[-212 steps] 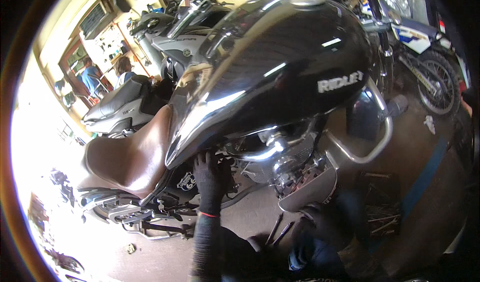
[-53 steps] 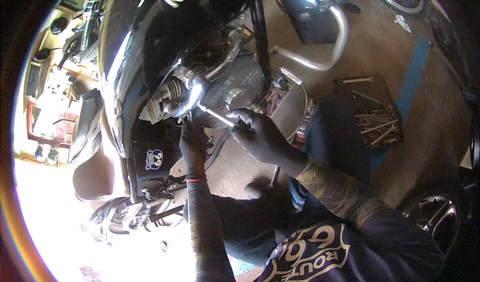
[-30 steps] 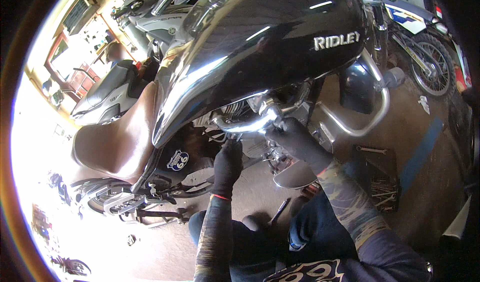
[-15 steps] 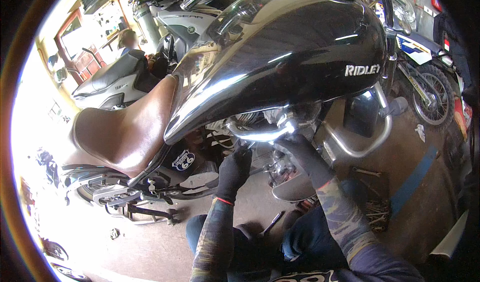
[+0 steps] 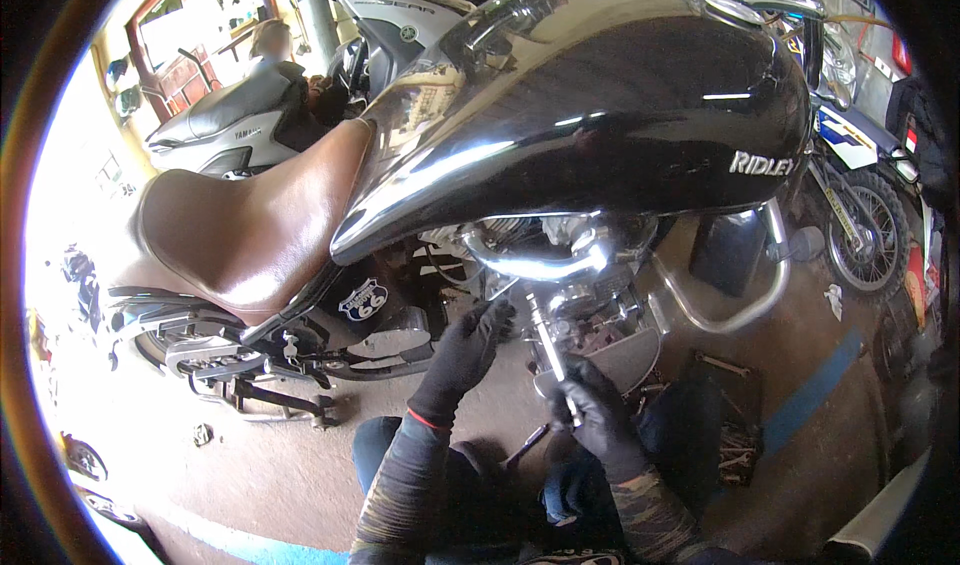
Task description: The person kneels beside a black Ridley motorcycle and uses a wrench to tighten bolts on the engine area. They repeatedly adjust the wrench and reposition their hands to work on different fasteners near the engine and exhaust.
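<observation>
A black motorcycle with a glossy tank (image 5: 620, 125) stands in front of me. My right hand (image 5: 598, 415), in a black glove, is closed around a silver socket wrench (image 5: 546, 337). The tool slants up toward the engine (image 5: 575, 300), its upper end below the chrome exhaust pipe (image 5: 545, 263). To the left of it, my gloved left hand (image 5: 462, 357) is raised beside the engine with its fingers curled together. What those fingers hold, if anything, is too dark to make out.
A brown saddle (image 5: 255, 230) is at the left, and a chrome crash bar (image 5: 735, 320) juts out at the right. A tray of wrenches (image 5: 738, 455) lies on the floor by my right knee. Beyond the motorcycle are a grey scooter (image 5: 225, 130) and a person (image 5: 275, 55).
My right hand has come down and back from under the exhaust pipe, and the socket wrench now shows in it. My left hand stays near the engine. The view has shifted slightly.
</observation>
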`<action>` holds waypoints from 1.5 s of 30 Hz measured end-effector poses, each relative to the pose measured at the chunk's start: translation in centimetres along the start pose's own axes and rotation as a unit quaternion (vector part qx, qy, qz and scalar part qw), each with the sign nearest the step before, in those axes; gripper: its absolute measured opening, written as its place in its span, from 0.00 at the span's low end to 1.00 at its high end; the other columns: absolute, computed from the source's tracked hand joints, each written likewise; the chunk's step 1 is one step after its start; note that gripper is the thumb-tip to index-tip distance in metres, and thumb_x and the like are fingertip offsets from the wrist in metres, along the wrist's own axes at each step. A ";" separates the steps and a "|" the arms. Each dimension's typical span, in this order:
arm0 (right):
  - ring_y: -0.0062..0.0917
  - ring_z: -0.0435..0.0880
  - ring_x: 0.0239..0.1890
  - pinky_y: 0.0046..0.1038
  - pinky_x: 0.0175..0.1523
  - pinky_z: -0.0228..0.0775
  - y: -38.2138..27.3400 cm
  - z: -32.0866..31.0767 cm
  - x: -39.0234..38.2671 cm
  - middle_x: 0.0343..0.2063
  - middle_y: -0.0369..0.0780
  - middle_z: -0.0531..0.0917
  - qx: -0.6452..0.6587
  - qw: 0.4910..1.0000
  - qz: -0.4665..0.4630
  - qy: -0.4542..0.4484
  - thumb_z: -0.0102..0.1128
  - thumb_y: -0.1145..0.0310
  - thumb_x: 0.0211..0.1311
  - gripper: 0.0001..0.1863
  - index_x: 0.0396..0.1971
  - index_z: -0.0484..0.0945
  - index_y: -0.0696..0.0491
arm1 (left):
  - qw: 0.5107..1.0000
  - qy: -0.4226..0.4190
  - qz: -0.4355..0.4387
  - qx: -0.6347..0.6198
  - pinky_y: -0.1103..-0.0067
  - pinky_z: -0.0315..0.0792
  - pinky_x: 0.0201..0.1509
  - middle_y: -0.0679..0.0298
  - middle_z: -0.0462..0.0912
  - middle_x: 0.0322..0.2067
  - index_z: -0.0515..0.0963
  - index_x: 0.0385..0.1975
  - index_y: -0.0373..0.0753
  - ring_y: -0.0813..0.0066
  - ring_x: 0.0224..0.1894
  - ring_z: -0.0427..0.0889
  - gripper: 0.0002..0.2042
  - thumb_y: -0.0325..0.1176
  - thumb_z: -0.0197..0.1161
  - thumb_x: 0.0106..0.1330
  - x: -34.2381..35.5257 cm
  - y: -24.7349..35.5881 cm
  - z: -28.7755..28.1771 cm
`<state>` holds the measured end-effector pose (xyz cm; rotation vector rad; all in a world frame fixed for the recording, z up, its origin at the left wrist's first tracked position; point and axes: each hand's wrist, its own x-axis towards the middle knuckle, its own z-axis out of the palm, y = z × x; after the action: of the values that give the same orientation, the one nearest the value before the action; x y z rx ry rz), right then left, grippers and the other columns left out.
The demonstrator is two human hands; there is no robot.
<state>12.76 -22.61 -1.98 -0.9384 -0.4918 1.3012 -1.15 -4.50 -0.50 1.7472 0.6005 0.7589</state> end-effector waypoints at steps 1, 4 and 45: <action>0.21 0.79 0.29 0.27 0.31 0.74 0.8 0.3 0.1 0.32 0.38 0.81 -0.009 1.000 0.010 -0.025 0.55 0.65 0.72 0.20 0.60 0.68 0.56 | 0.994 -0.040 -0.052 -0.092 0.70 0.76 0.56 0.50 0.84 0.49 0.75 0.58 0.31 0.55 0.48 0.85 0.18 0.37 0.52 0.77 -0.4 -0.6 0.5; 0.20 0.75 0.23 0.24 0.27 0.69 1.7 1.5 1.2 0.29 0.37 0.78 -0.014 0.999 0.034 -0.010 0.55 0.65 0.71 0.17 0.55 0.70 0.54 | 0.998 -0.061 0.012 -0.032 0.73 0.76 0.54 0.55 0.83 0.48 0.72 0.59 0.29 0.71 0.48 0.83 0.23 0.45 0.43 0.82 0.6 -2.5 0.7; 0.14 0.66 0.13 0.20 0.17 0.58 4.9 7.7 8.7 0.22 0.33 0.75 0.055 0.990 -0.087 0.099 0.53 0.63 0.75 0.14 0.54 0.74 0.52 | 0.993 0.090 0.026 0.069 0.76 0.74 0.52 0.61 0.87 0.43 0.81 0.49 0.33 0.75 0.45 0.82 0.12 0.28 0.59 0.70 8.7 -6.4 -2.9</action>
<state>6.06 -12.01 -3.26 -0.9012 -0.3351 1.0548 2.36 5.45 -4.32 1.8394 0.7465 0.9379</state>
